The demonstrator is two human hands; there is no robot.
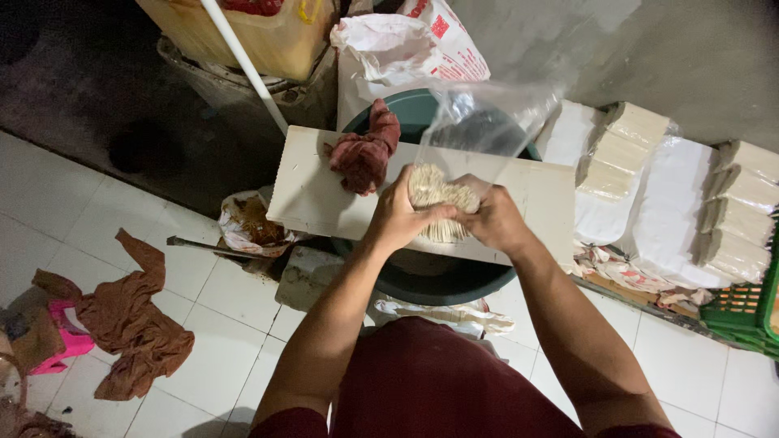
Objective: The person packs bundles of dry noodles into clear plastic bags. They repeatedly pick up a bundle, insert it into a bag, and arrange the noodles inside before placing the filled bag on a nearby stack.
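Below, in the head view, both hands met over a white board (316,195) laid like a bridge across the rim of a dark green tub (430,280), which gave a flat working surface at the person's lap. The left hand (395,217) and the right hand (495,217) closed from either side on a block of pale dried noodles (434,195), fingers curled and pressed together around it, thumbs on the near edge; the grip looked meant to keep the brittle bundle from spreading. The block sat at the mouth of a clear plastic bag (487,113), whose loose top stood up and away from the person over the tub; whether the noodles were partly inside it could not be told for certain, though the lower film seemed to lie about them. Both forearms ran forward and inward from the body, elbows out, wrists bent slightly down, so that the hands faced one another across the bundle. A crumpled red rag (367,150) lay on the far left part of the board, just beside the left hand but apart from it. To the right, stacks of bagged noodle packs (649,186) rested on the floor near a green crate (746,312). On the white tiles at the left lay a brown cloth (130,324), well apart from the work.
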